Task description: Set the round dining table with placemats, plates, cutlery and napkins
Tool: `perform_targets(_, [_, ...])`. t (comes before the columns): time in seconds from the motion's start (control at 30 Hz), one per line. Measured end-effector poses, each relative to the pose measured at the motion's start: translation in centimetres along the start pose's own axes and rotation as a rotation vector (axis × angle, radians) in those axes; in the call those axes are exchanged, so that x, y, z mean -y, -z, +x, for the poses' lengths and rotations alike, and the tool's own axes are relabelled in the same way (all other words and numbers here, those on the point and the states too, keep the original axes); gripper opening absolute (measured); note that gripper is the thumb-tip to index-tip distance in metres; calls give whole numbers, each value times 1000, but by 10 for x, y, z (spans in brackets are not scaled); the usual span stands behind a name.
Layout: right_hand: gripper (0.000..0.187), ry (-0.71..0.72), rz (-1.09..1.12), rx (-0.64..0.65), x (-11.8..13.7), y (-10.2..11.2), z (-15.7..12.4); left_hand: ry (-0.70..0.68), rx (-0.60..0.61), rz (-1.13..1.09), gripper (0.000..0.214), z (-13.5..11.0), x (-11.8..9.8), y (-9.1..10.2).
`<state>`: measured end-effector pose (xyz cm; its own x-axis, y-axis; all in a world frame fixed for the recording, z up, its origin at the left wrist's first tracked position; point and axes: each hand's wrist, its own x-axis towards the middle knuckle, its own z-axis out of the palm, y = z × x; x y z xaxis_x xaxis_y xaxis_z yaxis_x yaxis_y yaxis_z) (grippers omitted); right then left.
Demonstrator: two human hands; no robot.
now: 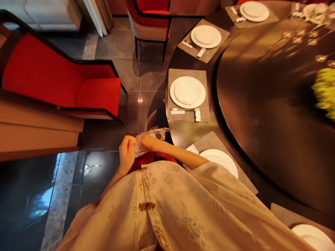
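Both of my hands hold a crumpled clear plastic wrapper [153, 134] in front of my chest. My left hand [127, 154] is curled around its near end. My right hand [148, 142] pinches the wrapper from the other side, with the forearm reaching across from the right. The wrapper's far end hangs loose above the dark floor, close to the edge of a dark round table [178, 134]. A white plate [219, 161] on a grey placemat lies beyond my right forearm, partly hidden by my cream brocade sleeve [217, 184].
A red armchair [62, 78] stands to the left, and another red chair [149, 21] stands ahead. White plates on grey placemats line the table edge, with a dark turntable [261, 104] and yellow flowers [324, 92] beyond. The floor is dark tile.
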<state>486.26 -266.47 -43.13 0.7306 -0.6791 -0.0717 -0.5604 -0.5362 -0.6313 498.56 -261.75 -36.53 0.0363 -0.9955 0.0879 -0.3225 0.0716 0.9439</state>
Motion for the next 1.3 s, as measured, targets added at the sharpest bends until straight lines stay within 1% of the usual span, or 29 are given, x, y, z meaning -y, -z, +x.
perform_targets(0.03, [15, 13, -32, -4, -7, 3, 14, -4, 26, -1, 26, 16, 1, 4])
perform_targets(0.1, [18, 37, -35, -5, -18, 19, 36, -19, 64, 11, 25, 48, 5, 12])
perform_targets(0.2, [19, 70, 51, -2, -29, 56, 60, -51, 101, 66, 25, 96, 13, 22])
perform_targets(0.27, [18, 34, 66, -15, -38, 86, 71, -65, 122, 92, 24, 128, 20, 27])
perform_targets(0.3, [18, -1, 83, -41, -44, 101, 74, -66, 119, 93, 24, 144, 24, 28])
perform_targets(0.37, [19, -76, 177, -143, -63, 135, 75, -51, 72, 79, 24, 176, 33, 30])
perform_targets(0.43, [25, -150, 343, -315, -94, 168, 71, -26, 16, 62, 23, 207, 43, 28])
perform_targets(0.47, [31, -196, 429, -419, -116, 184, 68, -16, 9, 55, 23, 221, 48, 26])
perform_targets(0.53, [41, -301, 572, -631, -171, 210, 62, -8, 40, 39, 24, 251, 56, 19])
perform_targets(0.57, [43, -363, 633, -730, -204, 220, 59, -10, 63, 31, 25, 266, 59, 13])
perform_targets(0.63, [40, -511, 734, -895, -277, 233, 56, -19, 91, 16, 25, 298, 62, 0])
perform_targets(0.7, [37, -696, 803, -1003, -350, 240, 55, -27, 99, 13, 24, 335, 62, -15])
perform_targets(0.73, [36, -808, 809, -1035, -383, 243, 56, -28, 103, 17, 23, 354, 60, -23])
perform_targets(0.77, [34, -922, 792, -1035, -411, 246, 58, -30, 109, 24, 23, 374, 58, -31])
perform_targets(0.8, [32, -1037, 750, -986, -435, 250, 59, -30, 119, 33, 23, 395, 55, -39])
perform_targets(0.87, [27, -1231, 625, -789, -469, 258, 61, -27, 153, 51, 23, 435, 48, -56])
perform_targets(0.93, [21, -1347, 522, -589, -489, 269, 59, -35, 187, 58, 23, 474, 40, -74])
perform_targets(1.0, [14, -1418, 478, -484, -501, 279, 54, -64, 194, 57, 22, 509, 32, -92])
perform_targets(1.03, [12, -1448, 452, -422, -506, 285, 51, -84, 189, 55, 22, 526, 28, -101])
perform_targets(1.07, [12, -1479, 401, -333, -509, 291, 49, -105, 185, 50, 22, 542, 24, -111])
perform_targets(1.1, [13, -1502, 332, -246, -511, 299, 47, -125, 188, 45, 22, 558, 20, -121])
perform_targets(1.13, [15, -1510, 253, -187, -511, 308, 47, -145, 199, 38, 22, 573, 17, -131])
perform_targets(1.17, [18, -1495, 174, -183, -508, 318, 49, -165, 213, 31, 22, 587, 14, -141])
perform_targets(1.2, [22, -1443, 111, -248, -504, 331, 54, -185, 230, 24, 22, 601, 11, -152])
perform_targets(1.23, [24, -1351, 75, -379, -496, 344, 62, -206, 248, 20, 23, 615, 8, -163])
perform_targets(1.27, [26, -1223, 57, -526, -487, 360, 74, -227, 264, 18, 23, 629, 5, -174])
perform_targets(1.3, [28, -1049, 58, -658, -476, 375, 89, -247, 282, 15, 23, 642, 2, -186])
